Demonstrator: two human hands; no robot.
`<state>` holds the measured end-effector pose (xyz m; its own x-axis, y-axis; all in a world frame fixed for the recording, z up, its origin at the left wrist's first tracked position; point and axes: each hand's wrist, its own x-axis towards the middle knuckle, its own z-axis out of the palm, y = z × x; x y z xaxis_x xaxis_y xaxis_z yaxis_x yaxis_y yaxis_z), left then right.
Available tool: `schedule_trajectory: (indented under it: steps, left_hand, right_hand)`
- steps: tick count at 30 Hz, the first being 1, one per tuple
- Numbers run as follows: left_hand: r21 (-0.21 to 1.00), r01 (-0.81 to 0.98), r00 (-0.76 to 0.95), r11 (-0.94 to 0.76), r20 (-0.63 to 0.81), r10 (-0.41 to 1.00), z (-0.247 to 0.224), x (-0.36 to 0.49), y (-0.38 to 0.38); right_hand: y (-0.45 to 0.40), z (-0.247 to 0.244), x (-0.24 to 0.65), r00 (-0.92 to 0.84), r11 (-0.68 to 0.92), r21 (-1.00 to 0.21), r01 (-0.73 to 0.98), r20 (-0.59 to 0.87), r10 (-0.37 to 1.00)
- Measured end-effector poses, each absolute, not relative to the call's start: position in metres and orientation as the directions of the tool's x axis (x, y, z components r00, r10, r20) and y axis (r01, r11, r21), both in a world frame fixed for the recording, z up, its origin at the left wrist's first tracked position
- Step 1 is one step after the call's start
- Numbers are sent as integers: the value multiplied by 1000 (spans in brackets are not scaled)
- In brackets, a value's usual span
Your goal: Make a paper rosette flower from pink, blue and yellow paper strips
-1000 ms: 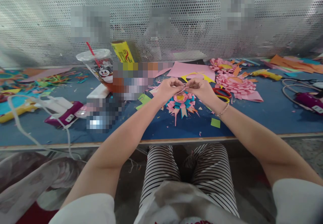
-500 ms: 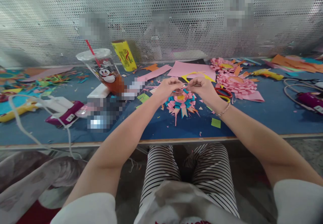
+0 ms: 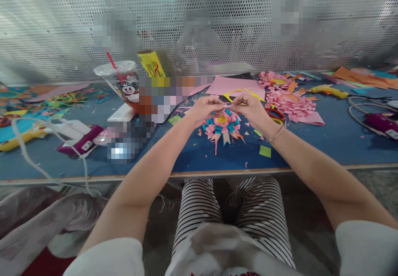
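Note:
My left hand (image 3: 205, 110) and my right hand (image 3: 249, 107) meet over the table, fingertips pinched together. Between them they hold a small pink paper strip (image 3: 228, 105), mostly covered by the fingers. Just below, a pink and blue paper flower (image 3: 224, 128) with a yellow centre lies on the table, its far edge hidden behind my hands. Red and yellow scissor handles (image 3: 275, 116) lie beside my right wrist. Beyond the hands are a yellow paper piece (image 3: 230, 96) and a pink paper sheet (image 3: 235, 85).
Pink paper flowers (image 3: 290, 106) lie to the right, near a yellow glue gun (image 3: 330, 91) and a purple power strip (image 3: 382, 125). On the left stand a drink cup (image 3: 127, 86) and a yellow roll (image 3: 152, 64). A white cable (image 3: 26, 155) hangs over the table edge (image 3: 230, 173).
Both hands stay nearly in place, with small finger movements that bring the pink strip more into sight. The flower has hardly moved.

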<state>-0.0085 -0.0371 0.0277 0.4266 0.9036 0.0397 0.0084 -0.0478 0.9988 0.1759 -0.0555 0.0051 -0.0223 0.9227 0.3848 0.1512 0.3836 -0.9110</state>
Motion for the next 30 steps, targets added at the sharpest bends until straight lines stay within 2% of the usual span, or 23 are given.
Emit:
schedule_trajectory:
  steps: [8,17,25,30]
  left_hand:
    - [998,14,393,-67,56,918,27,-10,-35]
    - [995,14,353,-100,88,931,24,-10,-31]
    - [993,-3,345,-120,113,932,23,-8,-33]
    - [993,-20,357,-118,117,927,23,-9,-33]
  right_hand:
    - [-54,7,178,-20,387,-917,94,387,922]
    - [-56,7,177,-24,411,-904,116,411,911]
    - [-57,9,178,-39,375,-912,165,374,927]
    - [-58,9,178,-65,417,-887,197,413,908]
